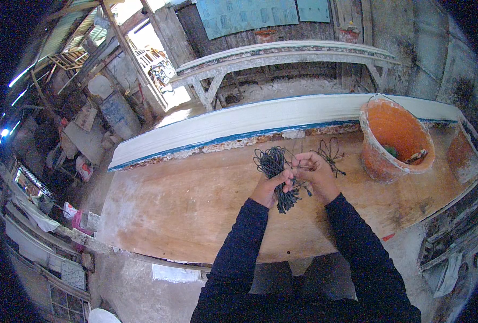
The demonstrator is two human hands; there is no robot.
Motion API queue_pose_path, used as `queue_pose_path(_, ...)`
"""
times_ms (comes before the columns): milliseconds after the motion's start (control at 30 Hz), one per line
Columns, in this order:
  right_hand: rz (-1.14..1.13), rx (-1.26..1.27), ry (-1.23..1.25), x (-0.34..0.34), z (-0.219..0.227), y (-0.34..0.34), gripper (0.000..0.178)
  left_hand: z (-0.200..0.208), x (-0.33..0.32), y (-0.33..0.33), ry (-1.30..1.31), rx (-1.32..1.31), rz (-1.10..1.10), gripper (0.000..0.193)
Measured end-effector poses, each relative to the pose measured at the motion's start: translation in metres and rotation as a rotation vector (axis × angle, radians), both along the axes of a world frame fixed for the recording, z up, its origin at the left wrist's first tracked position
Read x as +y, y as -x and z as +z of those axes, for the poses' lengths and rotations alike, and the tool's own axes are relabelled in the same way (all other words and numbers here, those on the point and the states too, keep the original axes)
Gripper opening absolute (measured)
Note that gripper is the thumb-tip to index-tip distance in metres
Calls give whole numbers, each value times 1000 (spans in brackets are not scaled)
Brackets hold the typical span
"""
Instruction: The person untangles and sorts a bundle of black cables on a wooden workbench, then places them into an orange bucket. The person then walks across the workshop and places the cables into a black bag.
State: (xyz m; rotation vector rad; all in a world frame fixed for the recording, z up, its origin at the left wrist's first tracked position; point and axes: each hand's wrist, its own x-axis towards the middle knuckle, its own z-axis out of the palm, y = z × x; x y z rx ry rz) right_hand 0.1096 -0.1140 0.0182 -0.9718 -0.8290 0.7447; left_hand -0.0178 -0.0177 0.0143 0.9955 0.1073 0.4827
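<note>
My left hand [271, 188] is closed around a thick bundle of dark, thin wire-like strands [271, 161]. Looped ends fan out above my fingers and the other ends hang below them. Close beside it, my right hand [315, 171] has its thumb and fingers pinched on a dark strand at the bundle's right side. Whether that strand is apart from the bundle, I cannot tell. Just beyond my right hand, a few loose looped strands [332, 156] lie on the wooden tabletop [196, 202].
An orange, plaster-crusted bucket [372, 144] stands to the right, with a tool inside. Along the table's far side runs a long white moulding [239, 123] with a blue lower edge. Behind it is a white-stained bench [303, 56]. A box-like piece [464, 153] sits at the right end.
</note>
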Motion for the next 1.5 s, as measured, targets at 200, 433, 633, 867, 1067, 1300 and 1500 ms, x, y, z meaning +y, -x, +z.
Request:
queue_pose_path(200,-272,-222,-5,-2,2,5,31,2,-4,-2,-188,33,-70,21)
queue_pose_path(433,-400,-240,-108,-3,10,5,34,-8,1,-1,-96,30,33,25)
queue_pose_path(633,-417,-244,-70,-9,19,8,39,5,-1,-4,90,6,226,31)
queue_pose_path(867,-426,-275,-61,-5,9,4,43,4,4,-9,194,-76,138,31)
queue_pose_path(1067,-284,-280,-55,-7,13,8,47,-4,8,-11,205,-27,133,30)
queue_pose_path(1300,-56,-469,81,-10,17,24,46,-20,11,-14,41,-20,221,33)
queue_pose_path(1500,-63,-671,110,-10,15,22,47,-14,7,-16,-7,46,294,38)
